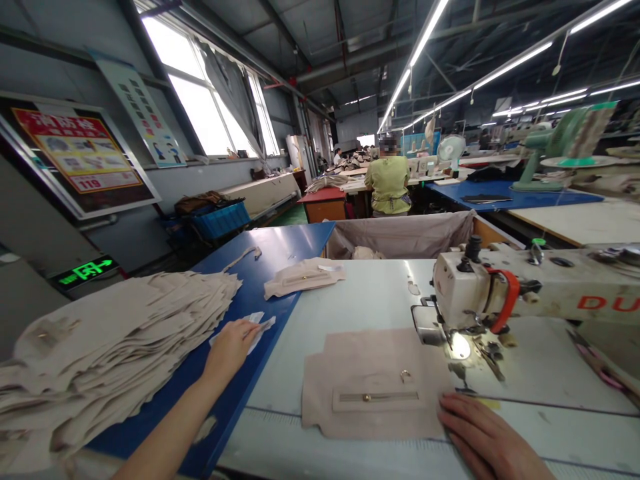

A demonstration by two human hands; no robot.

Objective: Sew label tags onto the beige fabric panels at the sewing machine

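My left hand (231,350) is closed in a pinch on a thin white slip (264,327), paper or plastic, above the blue table at left. My right hand (483,430) lies flat, its fingertips touching the right edge of a beige fabric panel (370,357). This panel rests on the pale sewing table and has a zipper (395,397) set in a stitched rectangle. A small gold-coloured metal piece (405,376) is on the fabric above the zipper. Just beyond the panel's upper right corner stands the sewing machine (455,287), its lamp lit.
A thick stack of beige fabric pieces (135,333) covers the left of the blue table (295,240). Another zippered piece (287,279) lies farther back. Behind the table is a cloth-lined bin (400,233). A person in a yellow-green top (387,177) sits beyond it.
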